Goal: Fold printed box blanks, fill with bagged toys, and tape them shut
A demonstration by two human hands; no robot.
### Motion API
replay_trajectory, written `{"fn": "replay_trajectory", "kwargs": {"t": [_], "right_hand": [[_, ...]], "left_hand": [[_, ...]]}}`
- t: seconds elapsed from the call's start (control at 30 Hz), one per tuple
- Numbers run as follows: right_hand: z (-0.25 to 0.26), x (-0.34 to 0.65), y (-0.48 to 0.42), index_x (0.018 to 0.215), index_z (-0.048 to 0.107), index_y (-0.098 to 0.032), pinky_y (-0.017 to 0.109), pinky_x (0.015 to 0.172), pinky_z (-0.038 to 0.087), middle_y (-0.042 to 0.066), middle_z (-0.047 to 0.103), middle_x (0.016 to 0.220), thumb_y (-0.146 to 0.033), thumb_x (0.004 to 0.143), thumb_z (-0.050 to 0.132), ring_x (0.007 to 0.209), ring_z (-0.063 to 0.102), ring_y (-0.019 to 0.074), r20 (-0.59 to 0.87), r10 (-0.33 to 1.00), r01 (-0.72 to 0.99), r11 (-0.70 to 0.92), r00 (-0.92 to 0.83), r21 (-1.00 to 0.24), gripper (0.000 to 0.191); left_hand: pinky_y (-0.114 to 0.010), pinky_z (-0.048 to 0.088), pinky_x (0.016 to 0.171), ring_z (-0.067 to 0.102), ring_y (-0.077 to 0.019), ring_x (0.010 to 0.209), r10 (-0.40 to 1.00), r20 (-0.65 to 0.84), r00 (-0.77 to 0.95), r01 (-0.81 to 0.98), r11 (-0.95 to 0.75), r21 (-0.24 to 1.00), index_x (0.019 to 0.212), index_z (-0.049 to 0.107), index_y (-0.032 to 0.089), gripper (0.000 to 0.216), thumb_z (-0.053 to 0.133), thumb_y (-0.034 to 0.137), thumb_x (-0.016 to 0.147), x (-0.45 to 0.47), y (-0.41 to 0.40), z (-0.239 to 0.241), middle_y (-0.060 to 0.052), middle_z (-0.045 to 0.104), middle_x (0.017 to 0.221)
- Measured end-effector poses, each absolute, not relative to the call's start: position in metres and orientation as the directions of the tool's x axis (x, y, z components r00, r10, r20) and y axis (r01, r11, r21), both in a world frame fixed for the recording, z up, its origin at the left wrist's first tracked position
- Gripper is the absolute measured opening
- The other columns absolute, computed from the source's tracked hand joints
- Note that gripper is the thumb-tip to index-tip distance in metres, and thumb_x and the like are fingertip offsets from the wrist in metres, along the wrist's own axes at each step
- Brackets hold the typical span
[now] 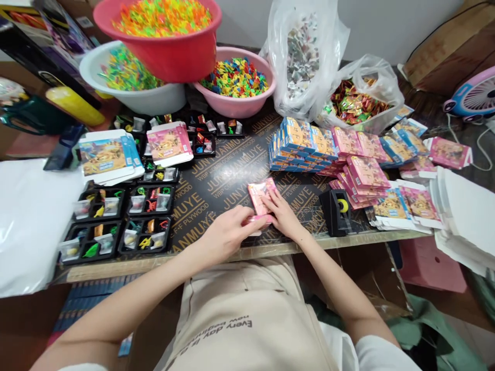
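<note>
A pink box is partly covered on the table by the right hand, its fingers stretched and spread over the upper face. The left hand is set at the box's near end, its fingers curled and its thumb laid along that end; whether the end is pinched cannot be told. The box is placed near the table's front edge, just beyond a beige apron.

To the right, a black tape dispenser is stationed beside a stack of pink boxes. Blue boxes are piled farther back, and flat cartons are laid near the table's right end.

To the left, black trays are filled with wrapped and brightly coloured pieces, some overlain by blue cards and pink cards. Along the back, a red tub, a white tub and a pink tub are heaped with coloured pieces, flanked by two clear bags. A fan is seen at far right.
</note>
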State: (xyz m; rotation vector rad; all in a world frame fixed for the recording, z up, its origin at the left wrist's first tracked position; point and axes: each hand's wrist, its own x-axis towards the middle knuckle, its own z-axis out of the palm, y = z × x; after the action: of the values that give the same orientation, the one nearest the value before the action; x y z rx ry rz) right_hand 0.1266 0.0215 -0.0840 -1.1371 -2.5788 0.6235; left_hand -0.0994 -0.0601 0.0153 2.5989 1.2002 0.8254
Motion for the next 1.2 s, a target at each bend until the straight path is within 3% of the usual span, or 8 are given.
{"fn": "replay_trajectory", "kwargs": {"t": [0.2, 0.37, 0.57, 0.67, 0.77, 0.87, 1.03, 1.2], "right_hand": [[-0.076, 0.051, 0.086, 0.155, 0.033, -0.018, 0.063, 0.122, 0.014, 0.019, 0.025, 0.165, -0.033, 0.100, 0.045, 0.154, 0.022, 0.0341, 0.005, 0.761, 0.733, 0.626, -0.648, -0.265, 0.059], [-0.040, 0.071, 0.068, 0.155, 0.034, -0.021, 0.056, 0.119, 0.022, 0.019, 0.032, 0.162, -0.035, 0.098, 0.051, 0.150, 0.031, 0.0320, 0.134, 0.821, 0.755, 0.564, -0.554, -0.335, 0.061], [-0.012, 0.218, -0.015, 0.115, 0.070, -0.024, 0.050, 0.108, 0.038, 0.012, 0.059, 0.122, -0.041, 0.092, 0.057, 0.119, 0.055, 0.0287, 0.434, 0.888, 0.826, 0.126, 0.153, -0.550, 0.032], [-0.021, 0.287, -0.043, 0.102, 0.072, -0.020, 0.046, 0.094, 0.048, 0.011, 0.061, 0.107, -0.045, 0.086, 0.062, 0.103, 0.059, 0.0258, 0.318, 0.882, 0.761, -0.066, 0.347, -0.645, 0.032], [-0.033, 0.323, -0.050, 0.101, 0.073, -0.019, 0.040, 0.082, 0.051, 0.011, 0.063, 0.106, -0.050, 0.081, 0.065, 0.093, 0.061, 0.0227, 0.092, 0.942, 0.671, -0.159, 0.322, -0.724, 0.037], [-0.039, 0.334, -0.042, 0.095, 0.076, -0.021, 0.036, 0.078, 0.051, 0.010, 0.064, 0.107, -0.054, 0.078, 0.068, 0.095, 0.061, 0.0224, 0.006, 0.969, 0.619, -0.154, 0.248, -0.770, 0.038], [-0.037, 0.338, -0.029, 0.074, 0.077, -0.022, 0.042, 0.086, 0.049, 0.009, 0.064, 0.102, -0.050, 0.069, 0.078, 0.101, 0.062, 0.0263, 0.056, 0.976, 0.616, -0.087, 0.210, -0.783, 0.028], [-0.040, 0.328, -0.033, 0.072, 0.073, -0.021, 0.042, 0.093, 0.046, 0.009, 0.065, 0.104, -0.041, 0.074, 0.073, 0.105, 0.061, 0.0260, 0.147, 0.955, 0.621, -0.046, 0.256, -0.783, 0.020]], "left_hand": [[-0.028, 0.050, 0.075, 0.059, -0.0163, 0.086, 0.756, 0.470, 0.455, 0.699, -0.630, 0.337, 0.140, 0.054, 0.029, 0.050, 0.041, 0.008, 0.096, -0.127, -0.066, -0.001, -0.007, 0.062, 0.100], [-0.033, 0.051, 0.080, 0.061, -0.0197, 0.090, 0.694, 0.559, 0.453, 0.677, -0.676, 0.291, 0.142, 0.052, 0.026, 0.049, 0.045, 0.010, 0.096, -0.122, -0.059, -0.020, -0.009, 0.065, 0.101], [-0.036, 0.052, 0.074, 0.064, -0.0230, 0.088, 0.660, 0.574, 0.485, 0.669, -0.703, 0.242, 0.144, 0.050, 0.029, 0.055, 0.044, 0.008, 0.093, -0.126, -0.054, -0.027, -0.011, 0.069, 0.103], [-0.035, 0.050, 0.067, 0.065, -0.0224, 0.083, 0.658, 0.582, 0.477, 0.668, -0.702, 0.246, 0.144, 0.049, 0.034, 0.059, 0.044, 0.007, 0.091, -0.125, -0.050, -0.032, -0.008, 0.071, 0.101], [-0.035, 0.048, 0.065, 0.064, -0.0222, 0.078, 0.655, 0.625, 0.424, 0.680, -0.686, 0.258, 0.142, 0.051, 0.035, 0.060, 0.043, 0.006, 0.090, -0.113, -0.044, -0.035, -0.008, 0.071, 0.099], [-0.035, 0.048, 0.067, 0.064, -0.0220, 0.079, 0.644, 0.644, 0.414, 0.685, -0.686, 0.246, 0.137, 0.056, 0.033, 0.055, 0.046, 0.007, 0.090, -0.096, -0.038, -0.035, -0.008, 0.072, 0.101], [-0.033, 0.048, 0.069, 0.065, -0.0197, 0.079, 0.628, 0.639, 0.445, 0.732, -0.666, 0.144, 0.127, 0.062, 0.028, 0.045, 0.046, 0.006, 0.091, -0.078, -0.030, -0.037, -0.007, 0.073, 0.098], [-0.034, 0.049, 0.068, 0.066, -0.0206, 0.078, 0.616, 0.638, 0.462, 0.746, -0.659, 0.096, 0.132, 0.057, 0.029, 0.048, 0.046, 0.006, 0.091, -0.077, -0.030, -0.039, -0.007, 0.073, 0.099]]}}
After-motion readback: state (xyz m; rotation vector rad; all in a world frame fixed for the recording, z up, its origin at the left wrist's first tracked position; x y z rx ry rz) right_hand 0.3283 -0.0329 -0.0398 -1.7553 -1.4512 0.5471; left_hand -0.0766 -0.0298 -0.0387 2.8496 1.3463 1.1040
